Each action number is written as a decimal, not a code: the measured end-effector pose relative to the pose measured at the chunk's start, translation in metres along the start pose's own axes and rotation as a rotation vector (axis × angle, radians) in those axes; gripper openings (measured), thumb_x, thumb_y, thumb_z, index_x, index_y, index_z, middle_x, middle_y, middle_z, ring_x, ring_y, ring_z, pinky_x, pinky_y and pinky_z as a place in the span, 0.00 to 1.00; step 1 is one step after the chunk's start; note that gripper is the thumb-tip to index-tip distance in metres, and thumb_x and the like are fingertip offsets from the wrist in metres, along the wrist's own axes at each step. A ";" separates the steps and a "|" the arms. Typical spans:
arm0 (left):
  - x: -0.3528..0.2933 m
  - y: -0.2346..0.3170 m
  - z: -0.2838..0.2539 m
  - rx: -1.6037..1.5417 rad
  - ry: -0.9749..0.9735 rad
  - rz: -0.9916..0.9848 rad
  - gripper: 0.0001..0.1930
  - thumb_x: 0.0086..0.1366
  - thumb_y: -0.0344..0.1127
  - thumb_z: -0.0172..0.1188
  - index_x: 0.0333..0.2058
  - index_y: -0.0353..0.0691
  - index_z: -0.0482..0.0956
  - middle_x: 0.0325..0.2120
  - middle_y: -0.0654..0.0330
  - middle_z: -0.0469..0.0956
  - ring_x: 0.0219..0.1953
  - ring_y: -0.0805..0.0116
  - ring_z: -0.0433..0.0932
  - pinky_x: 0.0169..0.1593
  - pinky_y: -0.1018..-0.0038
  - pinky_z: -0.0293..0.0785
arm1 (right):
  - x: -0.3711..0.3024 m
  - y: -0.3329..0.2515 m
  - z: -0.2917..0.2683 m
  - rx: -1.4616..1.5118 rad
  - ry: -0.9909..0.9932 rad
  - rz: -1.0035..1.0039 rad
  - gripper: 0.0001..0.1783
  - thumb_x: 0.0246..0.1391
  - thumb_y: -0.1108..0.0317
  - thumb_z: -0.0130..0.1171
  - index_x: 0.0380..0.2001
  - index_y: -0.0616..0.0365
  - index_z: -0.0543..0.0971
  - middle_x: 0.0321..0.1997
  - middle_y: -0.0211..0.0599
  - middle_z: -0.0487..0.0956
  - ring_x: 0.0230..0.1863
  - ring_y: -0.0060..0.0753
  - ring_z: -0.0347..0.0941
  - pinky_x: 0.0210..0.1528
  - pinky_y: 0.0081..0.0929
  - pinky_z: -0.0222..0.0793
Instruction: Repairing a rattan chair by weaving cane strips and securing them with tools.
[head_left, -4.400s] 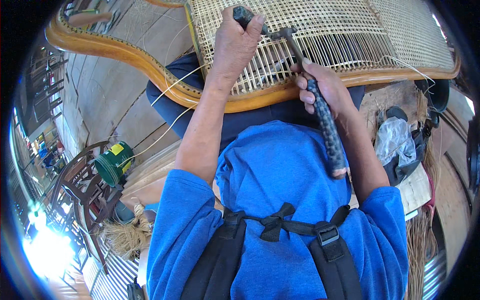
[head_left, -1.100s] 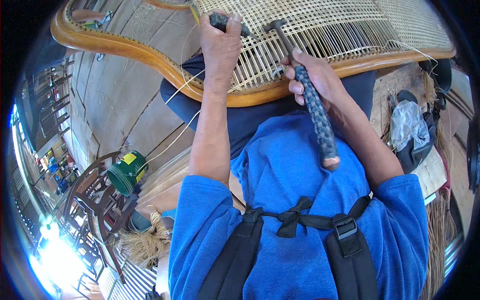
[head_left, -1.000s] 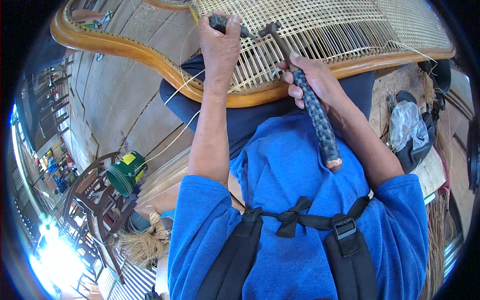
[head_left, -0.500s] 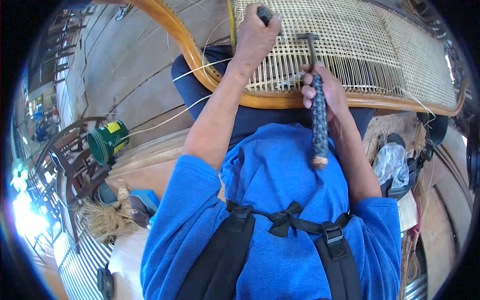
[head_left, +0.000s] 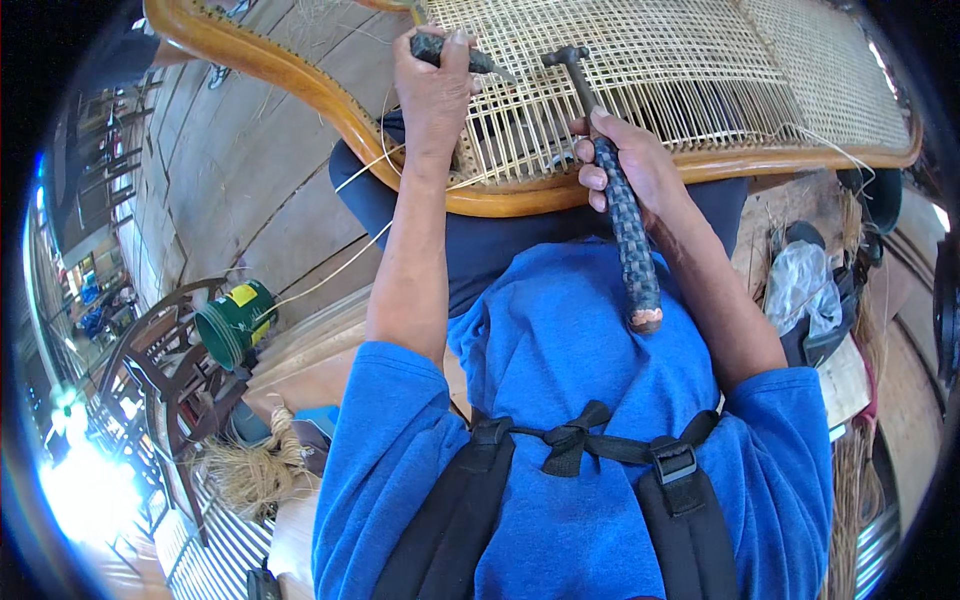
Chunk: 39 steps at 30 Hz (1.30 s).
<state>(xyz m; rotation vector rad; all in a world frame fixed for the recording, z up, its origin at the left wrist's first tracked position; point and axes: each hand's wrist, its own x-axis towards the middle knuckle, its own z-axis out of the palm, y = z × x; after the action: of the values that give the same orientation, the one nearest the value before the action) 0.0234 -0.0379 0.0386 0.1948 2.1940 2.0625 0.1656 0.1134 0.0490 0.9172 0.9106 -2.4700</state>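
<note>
A curved, varnished wooden frame [head_left: 520, 203] rests across my lap, with a woven cane panel [head_left: 690, 60] stretched inside it. My left hand [head_left: 432, 110] is closed around an awl [head_left: 480, 62] with a dark wrapped handle. The awl's thin metal tip points right, over the cane near the panel's left side. My right hand [head_left: 640, 160] grips a small hammer [head_left: 628, 235] by its patterned dark handle. The hammer's metal head lies over the weave, to the right of the awl tip. Near the front rail, the strands run mostly one way with open gaps.
Loose cane strands trail off the frame's left side toward a green bucket [head_left: 235, 325]. Bundled fibre [head_left: 255, 465] lies at lower left by dark wooden chair parts [head_left: 150, 380]. A clear plastic bag [head_left: 803, 290] sits to the right. Another person's arm [head_left: 175, 52] shows at upper left.
My left hand has shifted left and turned, so the awl now points right with its tip showing. The hammer has tilted, its head moving left and slightly up. The view has shifted slightly.
</note>
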 end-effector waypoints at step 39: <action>-0.021 0.017 -0.003 -0.023 -0.015 -0.015 0.13 0.59 0.30 0.58 0.37 0.36 0.63 0.19 0.65 0.68 0.18 0.82 0.66 0.19 0.84 0.62 | -0.011 0.013 0.021 -0.084 0.073 0.008 0.17 0.60 0.55 0.44 0.35 0.60 0.68 0.20 0.26 0.67 0.14 0.18 0.62 0.11 0.20 0.60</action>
<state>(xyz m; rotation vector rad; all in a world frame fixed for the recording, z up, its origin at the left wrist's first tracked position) 0.0438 -0.0439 0.0559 0.1901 2.1559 2.0705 0.1708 0.0906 0.0630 0.9866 1.0243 -2.3860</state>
